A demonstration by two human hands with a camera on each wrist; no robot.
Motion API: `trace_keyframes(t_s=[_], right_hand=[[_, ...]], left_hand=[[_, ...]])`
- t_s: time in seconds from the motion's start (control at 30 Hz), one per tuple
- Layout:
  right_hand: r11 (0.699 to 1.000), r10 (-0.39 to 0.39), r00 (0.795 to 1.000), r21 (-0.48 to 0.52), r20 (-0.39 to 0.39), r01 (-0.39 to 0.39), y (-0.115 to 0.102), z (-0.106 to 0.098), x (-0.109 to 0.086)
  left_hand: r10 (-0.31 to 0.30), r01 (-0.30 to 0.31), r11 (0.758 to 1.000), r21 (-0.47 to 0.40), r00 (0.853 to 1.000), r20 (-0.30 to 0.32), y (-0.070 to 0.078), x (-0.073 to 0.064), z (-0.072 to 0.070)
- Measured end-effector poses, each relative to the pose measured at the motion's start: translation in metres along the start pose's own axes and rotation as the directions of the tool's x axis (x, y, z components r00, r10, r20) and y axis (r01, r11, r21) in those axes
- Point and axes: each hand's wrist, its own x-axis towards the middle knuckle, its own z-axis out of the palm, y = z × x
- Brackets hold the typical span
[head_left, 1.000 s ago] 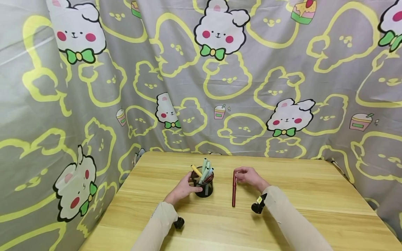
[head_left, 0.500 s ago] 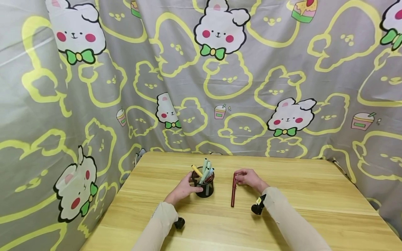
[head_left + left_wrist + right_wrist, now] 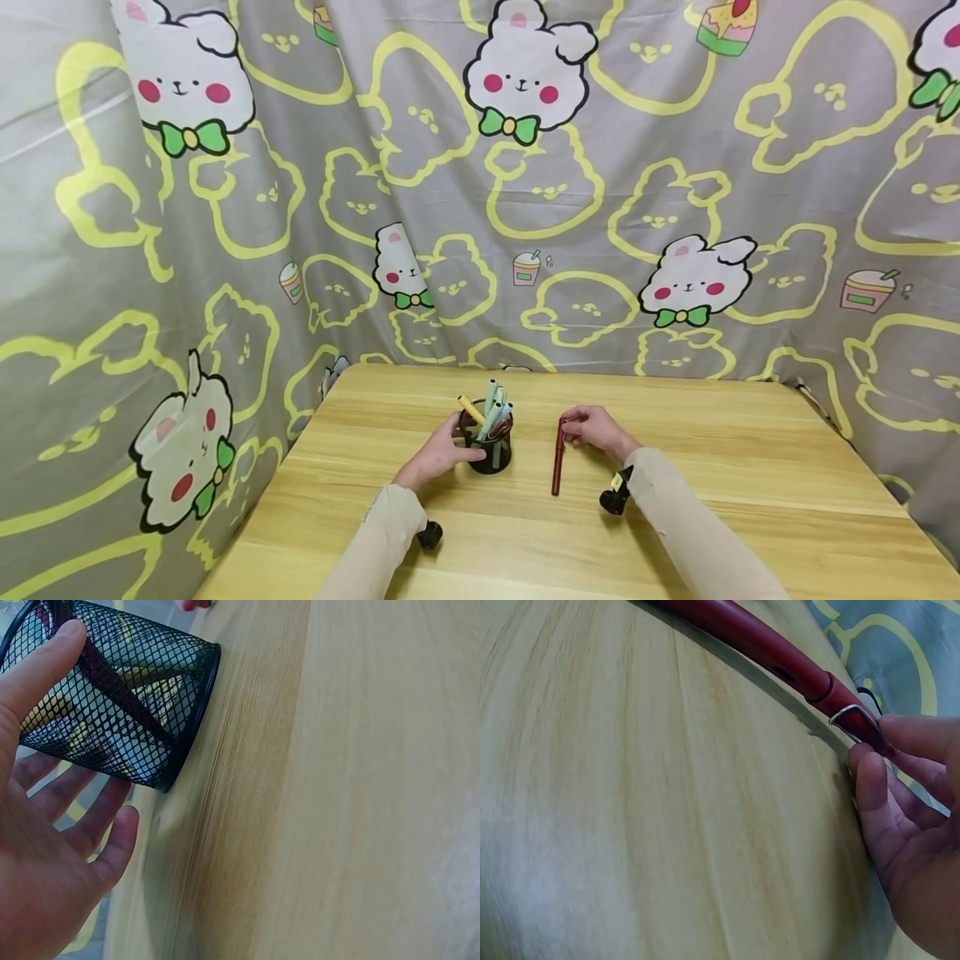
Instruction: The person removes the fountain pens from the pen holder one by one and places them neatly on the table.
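Note:
My left hand [image 3: 438, 454] holds a black mesh pen holder [image 3: 492, 458] from its left side. In the left wrist view the thumb lies on the near side of the mesh and the fingers reach round behind. Several pens stand in the holder, among them pale green pens [image 3: 491, 418] and a yellow pen [image 3: 470, 408]. To the right of it my right hand [image 3: 596, 427] pinches the far end of a dark red pen [image 3: 557, 472]. The right wrist view shows the fingertips by its wire clip [image 3: 857, 711]. The pen's other end points toward me, close over the table.
The wooden table [image 3: 675, 450] reaches back to a grey curtain [image 3: 585, 200] with yellow outlines and white cartoon animals. Curtain also runs along the left side. Small black devices are strapped at both wrists, such as the right wrist camera [image 3: 615, 493].
My right hand has come very slightly toward me with the red pen's far end, and the pen has tilted a little. My left hand keeps its hold on the pen holder.

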Motion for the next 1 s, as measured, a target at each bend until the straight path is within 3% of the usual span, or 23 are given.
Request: trace_keyframes(t_s=[0.1,0.23,0.33,0.6,0.9,1.0], right_hand=[[1.000,-0.002,1.000,-0.016,-0.008,0.002,0.002,0.000,0.000],[1.000,0.007,1.000,-0.020,-0.022,-0.007,0.005,0.001,0.000],[1.000,0.014,0.999,-0.015,-0.034,-0.015,0.004,0.000,-0.001],[1.000,-0.002,0.999,-0.019,-0.051,0.001,0.002,-0.002,-0.004],[0.988,-0.058,0.992,-0.147,-0.112,0.041,-0.006,-0.008,-0.007],[0.987,-0.089,0.990,-0.145,-0.108,0.072,-0.014,-0.006,-0.009]], left_hand=[[0.003,-0.003,1.000,-0.010,1.000,0.015,0.014,-0.007,0.000],[0.005,-0.005,1.000,-0.007,1.000,0.015,0.016,-0.008,0.001],[0.009,-0.009,1.000,-0.011,1.000,0.011,0.013,-0.006,0.001],[0.002,-0.002,1.000,0.002,1.000,-0.014,-0.019,0.009,0.003],[-0.014,0.014,1.000,0.002,1.000,-0.012,-0.019,0.008,0.002],[-0.009,0.009,1.000,-0.002,1.000,-0.011,-0.018,0.008,0.002]])
